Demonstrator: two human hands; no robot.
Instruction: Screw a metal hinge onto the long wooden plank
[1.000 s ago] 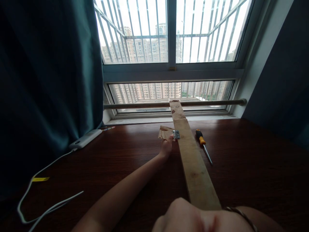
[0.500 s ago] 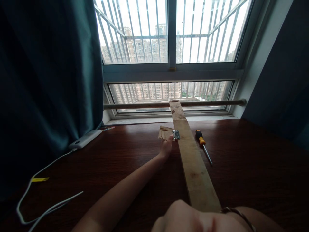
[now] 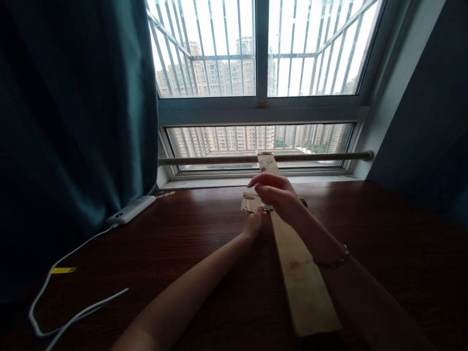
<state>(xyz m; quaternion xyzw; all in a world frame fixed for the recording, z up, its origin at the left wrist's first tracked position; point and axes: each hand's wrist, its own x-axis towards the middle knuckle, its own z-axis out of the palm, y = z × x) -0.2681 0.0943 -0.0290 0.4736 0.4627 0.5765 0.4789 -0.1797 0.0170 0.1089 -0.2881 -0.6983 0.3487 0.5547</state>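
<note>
Two bare hands meet over a long pale wooden plank point(image 3: 296, 263) that lies on a dark reddish-brown wooden table point(image 3: 383, 234) and runs away from the person to a round wooden rail point(image 3: 219, 159) under the window. Far left of the fingers, a white flat power bank point(image 3: 132, 209) lies at the foot of a dark teal curtain point(image 3: 73, 122), its white cable point(image 3: 66, 321) looping over the tabletop past a small yellow tag point(image 3: 63, 269).

Next comes the left hand point(image 3: 252, 224), palm down, fingertips pressed on a small light-brown wooden piece point(image 3: 250, 201) that sits tight against the plank's left edge; its fingers lie flat and close together, holding nothing. A small silver metal hinge point(image 3: 268, 208) peeks out just beyond these fingertips, bridging piece and plank.

Above the hinge hovers the right hand point(image 3: 280, 195), fingers curled downward and narrow; whether they pinch anything cannot be told. A thin bracelet point(image 3: 338, 261) circles its wrist.
</note>
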